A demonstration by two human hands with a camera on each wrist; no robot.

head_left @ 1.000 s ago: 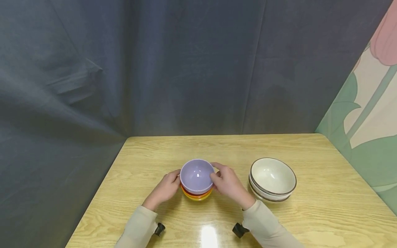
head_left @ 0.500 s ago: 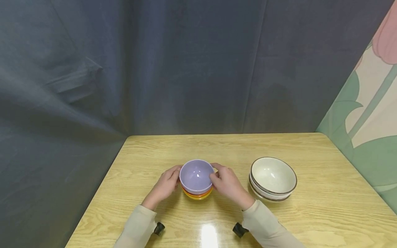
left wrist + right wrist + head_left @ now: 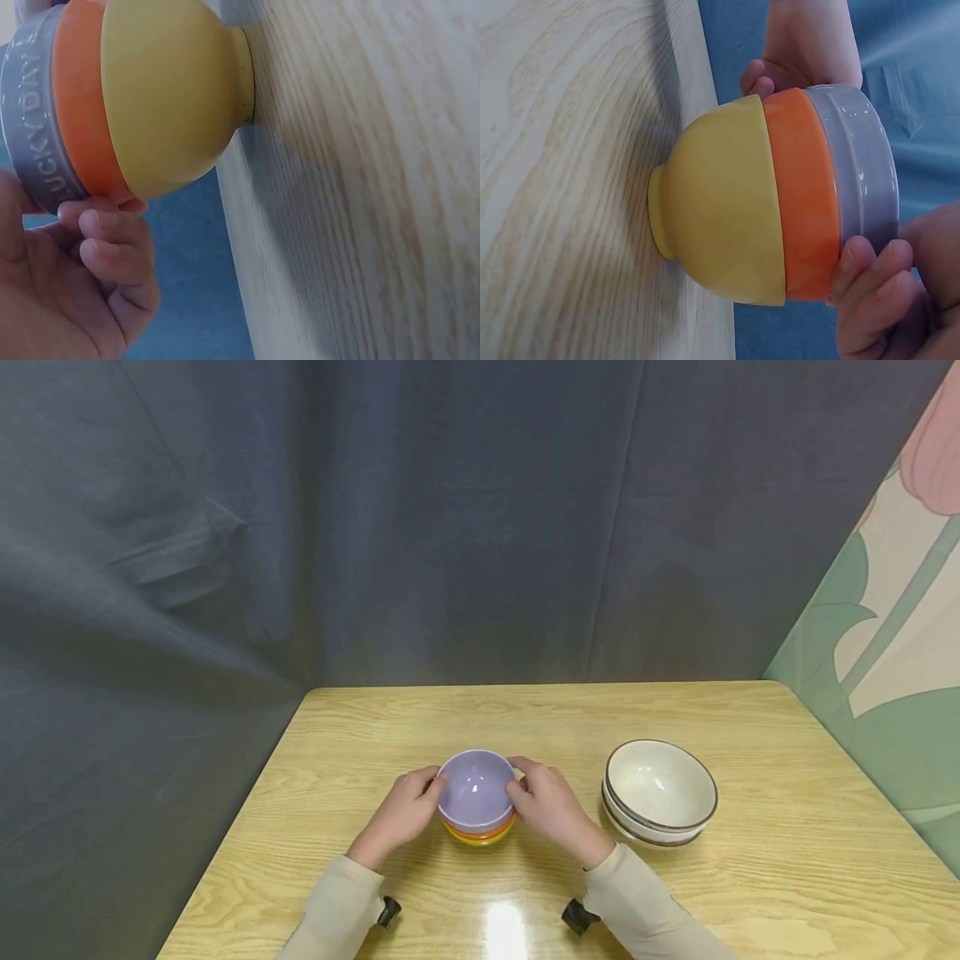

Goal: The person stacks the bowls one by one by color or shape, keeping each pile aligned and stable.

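Note:
A purple bowl [image 3: 476, 793] sits nested on top of an orange bowl [image 3: 804, 196] and a yellow bowl [image 3: 724, 202], the yellow one standing on the table. My left hand [image 3: 408, 808] pinches the purple bowl's left rim, thumb over the edge. At the right rim, my right hand [image 3: 551, 802] pinches the same bowl between thumb and fingers. Raised lettering shows on the side of the purple bowl in the left wrist view. Fingertips of both hands lie close to the orange bowl beneath.
Right of the hands stands a stack of white bowls [image 3: 662, 785] with dark rims. The wooden table [image 3: 360, 727] ends at a dark blue curtain [image 3: 465, 527] behind and at left. A flower-patterned covering [image 3: 900, 635] hangs on the right.
My left thumb has come over the purple bowl's rim, where earlier the hand lay at its outer side. The purple bowl has shifted slightly. My right hand stays nearly still.

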